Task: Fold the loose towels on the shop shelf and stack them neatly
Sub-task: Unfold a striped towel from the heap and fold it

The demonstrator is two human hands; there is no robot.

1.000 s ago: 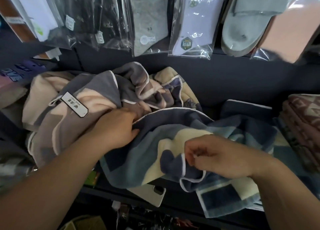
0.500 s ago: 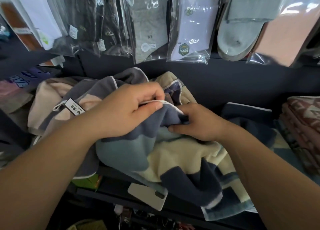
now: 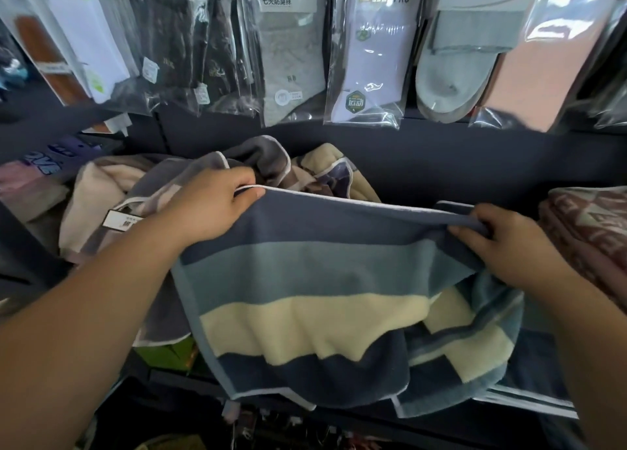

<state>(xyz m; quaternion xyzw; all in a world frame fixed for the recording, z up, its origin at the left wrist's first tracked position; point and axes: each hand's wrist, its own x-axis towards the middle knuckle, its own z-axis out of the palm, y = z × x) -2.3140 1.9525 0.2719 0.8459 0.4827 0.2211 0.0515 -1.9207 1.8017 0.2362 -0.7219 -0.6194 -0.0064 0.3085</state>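
I've pulled my hands apart: left hand (image 3: 207, 208) and right hand (image 3: 509, 246) now stretch the striped towel's (image 3: 305, 280) white-piped edge taut; it was bunched.

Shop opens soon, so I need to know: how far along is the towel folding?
Done: only the maroon patterned towels at the right look folded. In hand: left grip and right grip hold the blue striped towel by its top edge, stretched flat, unfolded. Left: that one, plus the grey and pink towel and cream towel crumpled behind.
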